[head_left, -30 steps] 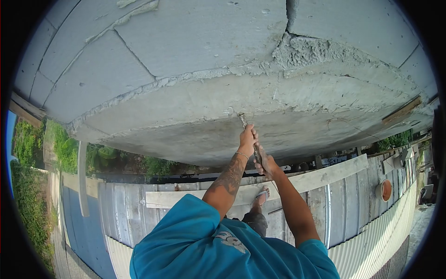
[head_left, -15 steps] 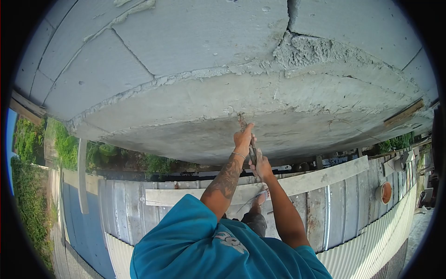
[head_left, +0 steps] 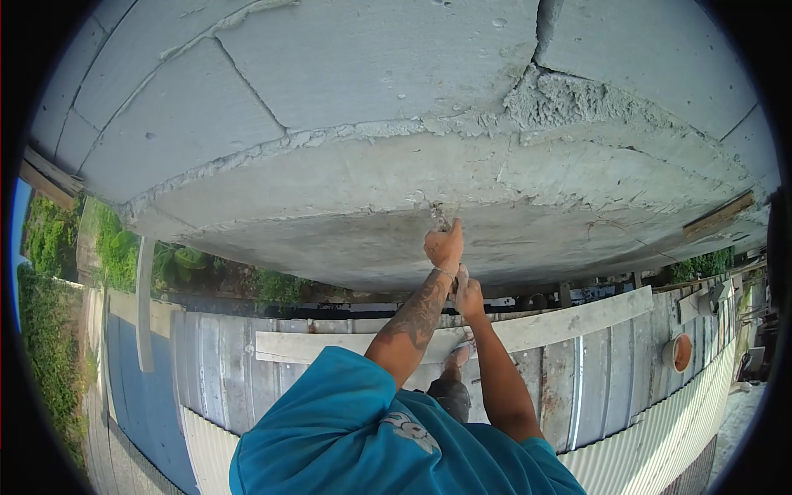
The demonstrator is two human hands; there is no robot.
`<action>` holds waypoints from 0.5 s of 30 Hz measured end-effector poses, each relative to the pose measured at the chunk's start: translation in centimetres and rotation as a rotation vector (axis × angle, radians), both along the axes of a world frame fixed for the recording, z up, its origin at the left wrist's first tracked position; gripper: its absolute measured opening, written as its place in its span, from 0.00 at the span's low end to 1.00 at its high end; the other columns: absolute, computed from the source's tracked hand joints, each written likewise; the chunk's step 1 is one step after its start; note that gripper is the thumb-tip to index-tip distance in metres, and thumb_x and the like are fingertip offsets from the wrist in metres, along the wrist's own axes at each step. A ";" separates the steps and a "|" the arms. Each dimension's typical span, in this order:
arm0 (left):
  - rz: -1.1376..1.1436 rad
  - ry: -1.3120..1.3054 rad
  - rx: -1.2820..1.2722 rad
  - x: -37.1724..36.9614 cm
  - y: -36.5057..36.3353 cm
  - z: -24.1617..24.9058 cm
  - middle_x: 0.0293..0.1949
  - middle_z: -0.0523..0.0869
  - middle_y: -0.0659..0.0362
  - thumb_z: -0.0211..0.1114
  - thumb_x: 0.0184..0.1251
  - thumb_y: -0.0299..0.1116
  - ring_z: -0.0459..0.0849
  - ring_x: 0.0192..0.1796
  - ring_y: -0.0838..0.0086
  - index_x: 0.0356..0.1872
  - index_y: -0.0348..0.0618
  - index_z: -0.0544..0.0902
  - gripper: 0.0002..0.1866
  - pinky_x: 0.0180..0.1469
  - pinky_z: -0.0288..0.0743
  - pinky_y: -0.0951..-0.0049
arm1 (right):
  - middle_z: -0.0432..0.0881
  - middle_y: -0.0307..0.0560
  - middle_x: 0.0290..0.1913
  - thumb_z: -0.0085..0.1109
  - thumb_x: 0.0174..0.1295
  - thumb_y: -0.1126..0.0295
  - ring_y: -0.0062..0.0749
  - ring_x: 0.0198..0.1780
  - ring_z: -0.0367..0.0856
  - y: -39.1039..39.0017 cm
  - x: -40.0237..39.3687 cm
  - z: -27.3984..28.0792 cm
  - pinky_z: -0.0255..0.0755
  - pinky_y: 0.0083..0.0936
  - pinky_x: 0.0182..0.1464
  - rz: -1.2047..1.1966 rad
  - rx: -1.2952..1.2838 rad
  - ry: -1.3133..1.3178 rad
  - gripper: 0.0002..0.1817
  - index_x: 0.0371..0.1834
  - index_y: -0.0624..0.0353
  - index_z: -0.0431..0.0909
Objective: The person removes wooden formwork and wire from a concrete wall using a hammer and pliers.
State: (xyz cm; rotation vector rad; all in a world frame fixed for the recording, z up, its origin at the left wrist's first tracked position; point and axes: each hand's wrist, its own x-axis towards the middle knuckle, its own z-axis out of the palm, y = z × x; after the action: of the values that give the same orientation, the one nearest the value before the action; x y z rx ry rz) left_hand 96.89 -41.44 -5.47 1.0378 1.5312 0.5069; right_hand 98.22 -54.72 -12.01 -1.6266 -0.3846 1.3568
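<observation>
Head view: both fists clamped on the tool, now pushed higher against the beam.
Left hand (head_left: 444, 243) and right hand (head_left: 469, 299) grip the metal tool (head_left: 440, 218), tip up at the concrete beam (head_left: 346, 190); prying continues.

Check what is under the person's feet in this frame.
A wooden plank lying across corrugated metal roofing. One sandalled foot shows on it; the other foot and the plank's middle are covered by the blue shirt and arms.

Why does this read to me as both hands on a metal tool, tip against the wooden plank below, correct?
Not quite. The left hand and right hand do grip the metal tool, but its tip is against the grey concrete beam of the wall, not the wooden plank, which lies lower down across the corrugated metal roofing. The head view shows it.
</observation>
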 end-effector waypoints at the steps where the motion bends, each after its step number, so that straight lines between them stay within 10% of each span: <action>1: -0.041 -0.134 -0.043 -0.9 0.0 0.4 0.31 0.85 0.50 0.63 0.60 0.46 0.86 0.36 0.67 0.32 0.33 0.78 0.21 0.40 0.79 0.66 | 0.69 0.44 0.14 0.37 0.67 0.40 0.36 0.15 0.66 -0.1 1.5 0.0 0.59 0.30 0.18 0.029 0.036 0.539 0.31 0.23 0.58 0.70; 2: -0.078 -0.340 -0.158 -1.3 0.2 -0.7 0.30 0.85 0.51 0.64 0.60 0.47 0.86 0.35 0.68 0.34 0.34 0.78 0.21 0.38 0.79 0.67 | 0.66 0.38 0.11 0.38 0.66 0.37 0.28 0.09 0.62 0.2 2.5 0.2 0.55 0.25 0.14 0.063 0.070 1.076 0.31 0.21 0.55 0.68; 3: -0.116 -0.538 -0.274 -2.1 0.7 -3.0 0.29 0.85 0.52 0.64 0.59 0.47 0.86 0.34 0.70 0.35 0.34 0.78 0.21 0.37 0.79 0.67 | 0.55 0.29 0.11 0.36 0.64 0.34 0.15 0.10 0.48 0.4 2.2 2.9 0.44 0.17 0.14 0.042 0.006 0.831 0.32 0.20 0.51 0.64; 6: -0.159 -0.538 -0.361 -1.2 0.9 -5.1 0.25 0.83 0.52 0.62 0.62 0.46 0.86 0.34 0.66 0.28 0.34 0.78 0.21 0.36 0.78 0.66 | 0.61 0.32 0.12 0.36 0.65 0.35 0.20 0.10 0.55 0.5 2.0 3.9 0.49 0.19 0.14 0.006 -0.059 0.642 0.32 0.20 0.53 0.67; 10: 0.036 0.076 0.000 2.4 -0.6 -4.4 0.27 0.84 0.47 0.60 0.62 0.47 0.85 0.35 0.60 0.20 0.32 0.77 0.24 0.41 0.77 0.64 | 0.67 0.37 0.14 0.31 0.67 0.37 0.25 0.13 0.63 1.0 -1.4 -2.7 0.54 0.22 0.15 -0.393 0.196 -0.948 0.33 0.23 0.54 0.71; 15: -0.086 -0.300 -0.237 -2.3 -0.2 -0.1 0.30 0.85 0.47 0.64 0.59 0.48 0.86 0.40 0.61 0.27 0.35 0.79 0.21 0.40 0.80 0.64 | 0.57 0.29 0.13 0.27 0.66 0.35 0.15 0.11 0.51 0.9 0.6 5.0 0.47 0.17 0.13 -0.004 -0.064 0.643 0.32 0.25 0.53 0.65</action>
State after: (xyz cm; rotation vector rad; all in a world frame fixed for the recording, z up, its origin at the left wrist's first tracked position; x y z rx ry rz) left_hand 94.61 -41.59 -5.61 0.8005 1.2407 0.3899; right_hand 98.86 -53.82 -6.99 -1.1483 0.0473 1.8055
